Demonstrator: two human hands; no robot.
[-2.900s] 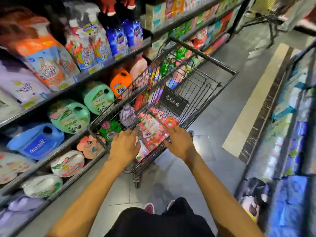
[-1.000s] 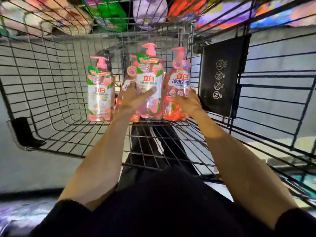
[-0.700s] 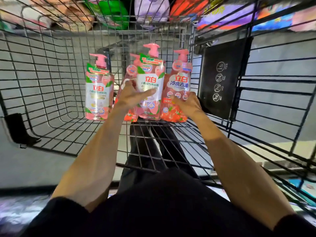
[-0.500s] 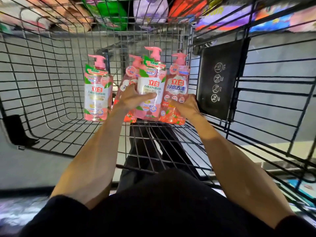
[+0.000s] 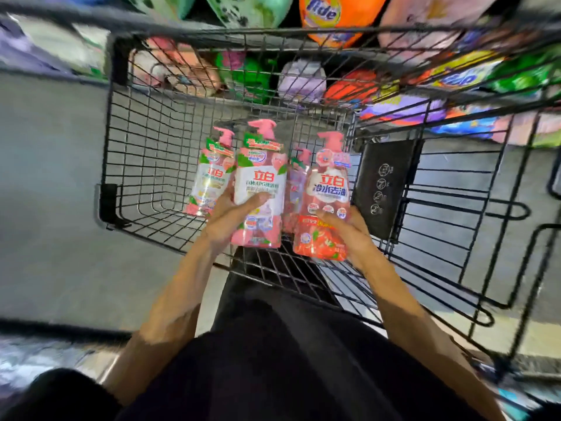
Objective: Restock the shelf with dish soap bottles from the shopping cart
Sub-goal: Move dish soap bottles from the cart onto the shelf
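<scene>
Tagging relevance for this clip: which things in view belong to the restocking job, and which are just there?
Belong to the job:
shopping cart; white-label bottle, gripped by the left hand; red-bottomed bottle, gripped by the right hand; leftmost bottle and half-hidden bottle, in the cart.

Just there:
orange Tide jug; green jug; black placard on the cart.

Left hand [image 5: 230, 215] grips white-label bottle [image 5: 261, 189]; right hand [image 5: 349, 232] grips red-label bottle [image 5: 326, 202]. Both above cart [image 5: 136, 165]. Two further bottles behind, apparently standing.
</scene>
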